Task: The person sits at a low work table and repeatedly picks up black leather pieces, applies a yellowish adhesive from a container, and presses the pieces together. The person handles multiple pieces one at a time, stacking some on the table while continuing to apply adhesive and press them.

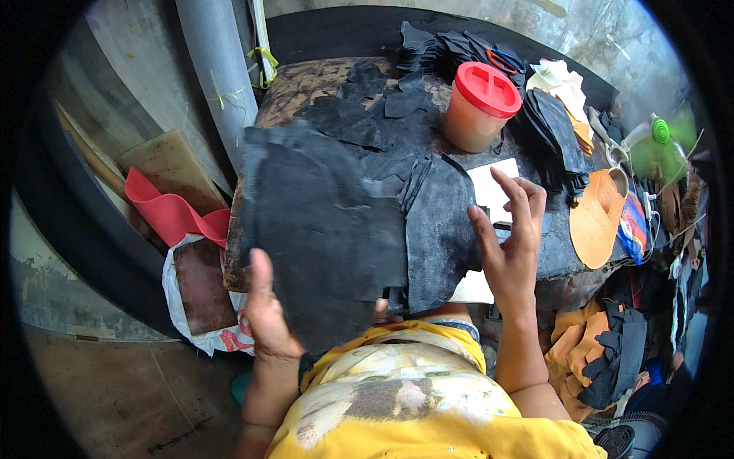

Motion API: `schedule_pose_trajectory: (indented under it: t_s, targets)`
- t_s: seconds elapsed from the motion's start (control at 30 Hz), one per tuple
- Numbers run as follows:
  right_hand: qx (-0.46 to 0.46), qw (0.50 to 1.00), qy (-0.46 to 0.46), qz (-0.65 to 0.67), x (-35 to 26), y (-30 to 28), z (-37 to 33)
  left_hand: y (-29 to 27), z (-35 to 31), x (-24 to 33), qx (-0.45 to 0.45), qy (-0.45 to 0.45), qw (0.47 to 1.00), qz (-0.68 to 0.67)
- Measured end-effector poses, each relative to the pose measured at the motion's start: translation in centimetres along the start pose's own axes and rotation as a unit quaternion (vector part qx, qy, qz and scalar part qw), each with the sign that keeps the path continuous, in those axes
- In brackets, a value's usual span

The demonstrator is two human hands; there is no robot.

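1 view only: head-worn fisheye, looking steeply down from above the chest onto a cluttered worktable (306, 84) close in front. Forearms enter from the lower edge. Edges bend, dark rim all round.

Left hand (267, 317) raised, thumb up, fingers hidden, gripping. Right hand (508, 245) lifted, open, fingers (514, 190) spread and pointing up, palm facing left. Both forearms bent upward.

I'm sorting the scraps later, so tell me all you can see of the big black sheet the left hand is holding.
The big black sheet looks like matte, suede-like leather with ragged, uneven edges. It is held up flat, facing the camera. The left hand grips its lower left edge, thumb on the front. Its right side overlaps a second dark piece by the right hand.
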State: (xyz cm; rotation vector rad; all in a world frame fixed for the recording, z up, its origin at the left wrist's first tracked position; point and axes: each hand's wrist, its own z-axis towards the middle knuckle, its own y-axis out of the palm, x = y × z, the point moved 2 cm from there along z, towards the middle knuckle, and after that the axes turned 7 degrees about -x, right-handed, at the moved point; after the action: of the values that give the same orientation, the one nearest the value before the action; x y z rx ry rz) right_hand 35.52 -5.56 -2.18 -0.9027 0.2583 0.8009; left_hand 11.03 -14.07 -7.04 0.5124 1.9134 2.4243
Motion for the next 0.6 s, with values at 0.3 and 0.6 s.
schedule_pose_trajectory:
  t_s: [0.3,0.6]
  targets:
    - [-0.159,0.978,-0.050,0.128,-4.5,-0.4,-0.7,0.9,1.2,-3.1,0.055,-0.047,0.992,0.098]
    - [-0.119,0.916,0.134,0.360,-2.0,-0.8,-0.9,0.3,1.4,-2.2,0.070,0.003,0.991,0.113]
